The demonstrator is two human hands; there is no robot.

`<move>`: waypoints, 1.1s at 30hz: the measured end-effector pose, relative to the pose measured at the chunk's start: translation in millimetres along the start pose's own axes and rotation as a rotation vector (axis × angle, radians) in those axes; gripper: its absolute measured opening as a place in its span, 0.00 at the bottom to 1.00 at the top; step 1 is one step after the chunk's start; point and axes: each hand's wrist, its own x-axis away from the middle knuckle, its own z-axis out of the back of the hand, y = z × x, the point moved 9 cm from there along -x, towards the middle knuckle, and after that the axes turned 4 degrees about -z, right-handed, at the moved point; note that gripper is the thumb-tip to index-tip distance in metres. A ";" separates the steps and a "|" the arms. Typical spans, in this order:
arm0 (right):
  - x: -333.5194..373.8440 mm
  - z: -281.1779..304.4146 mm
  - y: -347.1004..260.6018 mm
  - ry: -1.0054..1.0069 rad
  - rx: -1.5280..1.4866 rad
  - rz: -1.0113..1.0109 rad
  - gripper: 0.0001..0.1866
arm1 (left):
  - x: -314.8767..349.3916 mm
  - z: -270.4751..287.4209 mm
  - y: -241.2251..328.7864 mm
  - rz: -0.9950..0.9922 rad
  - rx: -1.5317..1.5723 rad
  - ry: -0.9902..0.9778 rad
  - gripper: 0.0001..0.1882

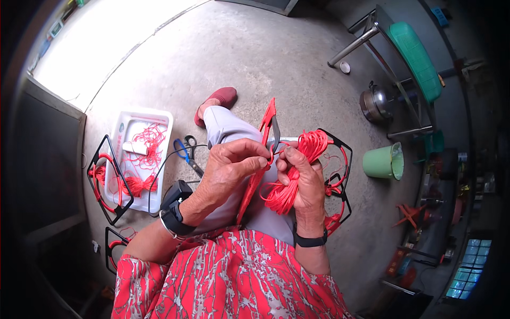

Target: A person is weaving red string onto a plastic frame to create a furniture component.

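Note:
A looped bundle of thin red cord [280, 199] is gripped in my right hand [308, 186], its loops spilling out above and below the fist. With thumb and forefinger together, my left hand [226, 166] pinches a strand of red cord beside a long, narrow red-covered piece [251, 194]. That piece stands upright between my knees, its tip rising past my hands, with a black part [275, 133] along its upper side. A strand seems to run between the two hands; its exact path is hidden by my fingers.
On the floor at left, a white tray [167, 130] holds tangled red cord; a black frame with red cord [110, 215] leans over it. Scissors [195, 167] lie beside it. Another black frame [348, 154] is right of my knee. Farther right are a green bucket [378, 161] and metal pot [373, 102].

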 end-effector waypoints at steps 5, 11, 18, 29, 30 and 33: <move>0.9 2.3 4.9 -0.029 -0.061 -0.028 0.09 | 0.2 -0.1 0.6 -0.056 -0.020 0.012 0.06; 2.7 1.0 3.6 -0.047 -0.078 -0.030 0.09 | -2.8 -5.0 5.0 -0.087 -0.140 0.071 0.04; 1.9 2.0 6.7 -0.064 -0.121 -0.048 0.09 | -3.4 0.4 -2.0 -0.020 -0.048 0.157 0.05; -2.5 -1.8 11.7 -0.087 -0.101 -0.083 0.10 | -4.3 9.1 -20.4 0.091 0.158 0.168 0.04; -4.2 -1.2 11.4 -0.085 -0.079 -0.075 0.10 | -4.2 9.6 -21.4 0.102 0.170 0.170 0.03; -7.1 3.2 2.9 -0.040 0.081 0.011 0.10 | -3.4 6.8 -19.8 0.111 0.194 0.159 0.04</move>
